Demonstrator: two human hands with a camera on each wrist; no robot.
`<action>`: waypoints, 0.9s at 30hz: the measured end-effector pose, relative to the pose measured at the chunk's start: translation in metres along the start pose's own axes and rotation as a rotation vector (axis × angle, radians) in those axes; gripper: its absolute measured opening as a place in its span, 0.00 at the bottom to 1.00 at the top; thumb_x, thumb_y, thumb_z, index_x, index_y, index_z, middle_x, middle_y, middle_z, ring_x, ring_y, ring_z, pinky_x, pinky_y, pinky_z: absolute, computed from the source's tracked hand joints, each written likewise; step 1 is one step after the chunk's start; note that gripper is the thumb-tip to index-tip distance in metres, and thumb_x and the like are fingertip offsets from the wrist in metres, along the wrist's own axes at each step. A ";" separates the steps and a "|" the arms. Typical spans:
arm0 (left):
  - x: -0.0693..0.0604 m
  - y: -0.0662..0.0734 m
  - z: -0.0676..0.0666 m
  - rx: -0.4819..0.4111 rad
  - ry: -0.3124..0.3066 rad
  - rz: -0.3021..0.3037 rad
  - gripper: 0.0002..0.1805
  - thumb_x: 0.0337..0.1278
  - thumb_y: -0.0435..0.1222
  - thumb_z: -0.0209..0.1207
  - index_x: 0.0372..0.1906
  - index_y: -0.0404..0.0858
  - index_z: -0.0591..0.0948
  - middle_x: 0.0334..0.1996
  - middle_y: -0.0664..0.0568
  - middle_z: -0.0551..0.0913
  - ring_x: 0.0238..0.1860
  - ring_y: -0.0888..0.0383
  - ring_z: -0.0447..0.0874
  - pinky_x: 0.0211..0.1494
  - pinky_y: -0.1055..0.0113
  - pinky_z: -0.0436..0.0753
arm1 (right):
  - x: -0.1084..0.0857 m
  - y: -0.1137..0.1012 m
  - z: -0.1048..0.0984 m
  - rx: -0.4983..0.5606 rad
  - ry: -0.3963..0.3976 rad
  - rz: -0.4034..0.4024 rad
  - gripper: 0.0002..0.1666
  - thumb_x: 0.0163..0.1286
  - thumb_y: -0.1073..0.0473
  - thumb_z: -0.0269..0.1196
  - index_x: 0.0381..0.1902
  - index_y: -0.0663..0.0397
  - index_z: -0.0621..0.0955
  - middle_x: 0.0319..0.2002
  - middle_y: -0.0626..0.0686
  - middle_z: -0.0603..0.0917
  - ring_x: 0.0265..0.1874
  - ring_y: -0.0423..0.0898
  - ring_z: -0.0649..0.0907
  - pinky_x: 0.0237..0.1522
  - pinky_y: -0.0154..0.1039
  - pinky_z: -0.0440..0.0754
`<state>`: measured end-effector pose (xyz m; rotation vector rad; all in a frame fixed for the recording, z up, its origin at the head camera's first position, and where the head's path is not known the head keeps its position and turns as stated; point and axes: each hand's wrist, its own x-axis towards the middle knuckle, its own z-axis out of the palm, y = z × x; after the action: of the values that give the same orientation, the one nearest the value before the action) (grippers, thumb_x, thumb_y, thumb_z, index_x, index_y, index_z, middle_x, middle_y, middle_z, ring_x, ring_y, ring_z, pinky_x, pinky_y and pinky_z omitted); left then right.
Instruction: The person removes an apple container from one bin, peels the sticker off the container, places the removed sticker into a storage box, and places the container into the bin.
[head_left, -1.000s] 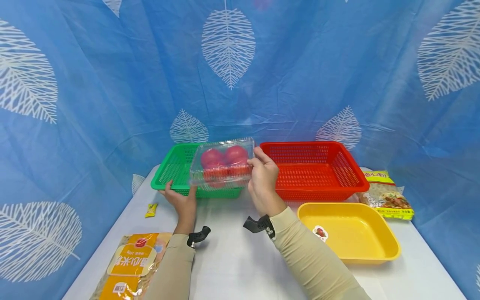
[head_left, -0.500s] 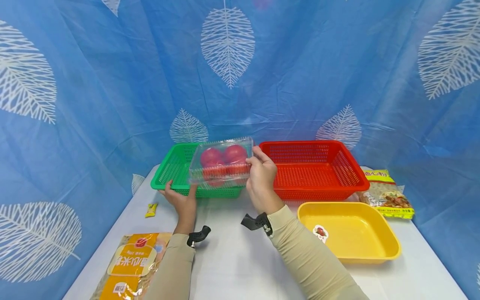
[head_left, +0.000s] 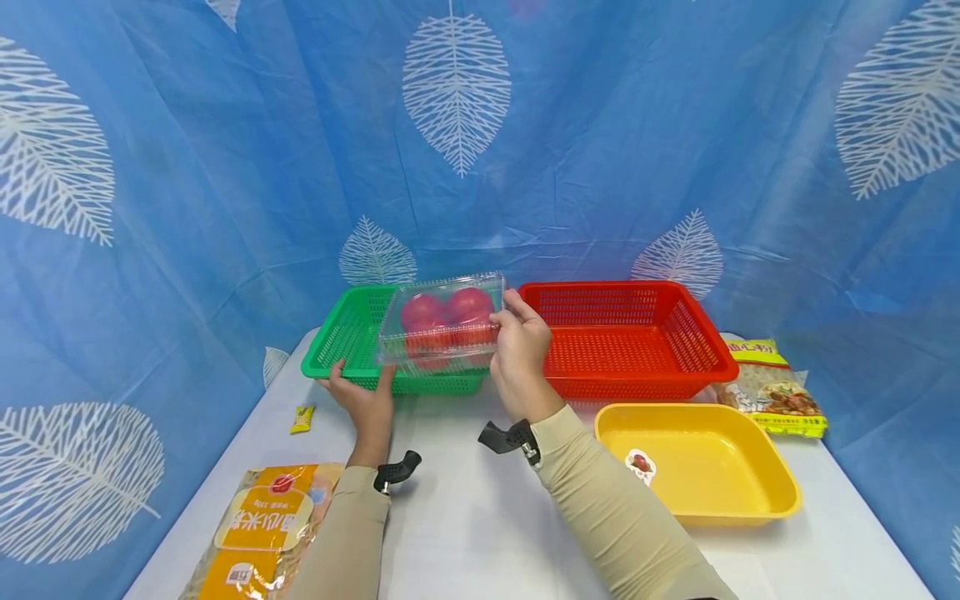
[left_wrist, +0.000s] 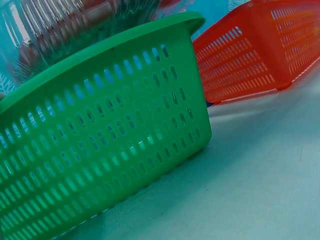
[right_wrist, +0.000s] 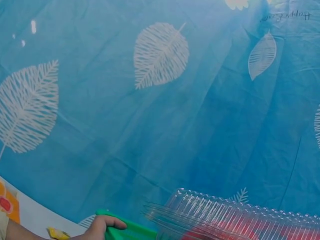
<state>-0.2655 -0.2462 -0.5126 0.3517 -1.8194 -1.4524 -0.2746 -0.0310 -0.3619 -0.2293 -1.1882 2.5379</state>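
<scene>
A clear plastic clamshell box [head_left: 397, 333] with several red round fruits [head_left: 471, 305] inside is tilted above the right part of the green basket [head_left: 348, 333]. My right hand [head_left: 522, 354] grips the box by its right end, the thumb on the near side. My left hand [head_left: 367, 408] holds the front rim of the green basket; in the right wrist view its fingers curl over that rim [right_wrist: 135, 229]. In the left wrist view the box [left_wrist: 60, 30] shows above the basket's slotted wall [left_wrist: 115, 135]. Most of the left fingers are hidden there.
A red basket [head_left: 611, 387] stands beside the green one, with a yellow tray [head_left: 705, 475] in front. A noodle bag [head_left: 776, 387] lies at the far right. At the left lie a small yellow packet [head_left: 302, 419] and an orange pasta bag [head_left: 262, 533]. A blue curtain hangs behind.
My right hand has shifted slightly left and up with the clamshell box. The left hand stays on the green basket's rim, and the baskets have not visibly moved.
</scene>
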 end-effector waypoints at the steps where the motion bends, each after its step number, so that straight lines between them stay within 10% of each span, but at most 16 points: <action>1: 0.000 0.000 0.000 -0.002 0.001 -0.005 0.48 0.63 0.47 0.74 0.76 0.39 0.56 0.82 0.37 0.21 0.82 0.46 0.20 0.80 0.44 0.44 | 0.000 0.000 0.000 -0.004 -0.002 0.000 0.31 0.62 0.83 0.58 0.65 0.73 0.80 0.70 0.59 0.77 0.69 0.47 0.75 0.45 0.33 0.83; 27: -0.002 0.007 0.001 0.010 0.020 -0.022 0.49 0.63 0.47 0.74 0.77 0.37 0.56 0.82 0.36 0.22 0.82 0.46 0.20 0.81 0.46 0.42 | 0.006 0.006 0.009 -0.001 0.006 -0.025 0.29 0.64 0.83 0.58 0.64 0.73 0.80 0.71 0.62 0.76 0.69 0.50 0.74 0.38 0.31 0.81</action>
<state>-0.2634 -0.2416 -0.5070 0.3914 -1.8126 -1.4503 -0.2839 -0.0390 -0.3604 -0.2211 -1.1830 2.5129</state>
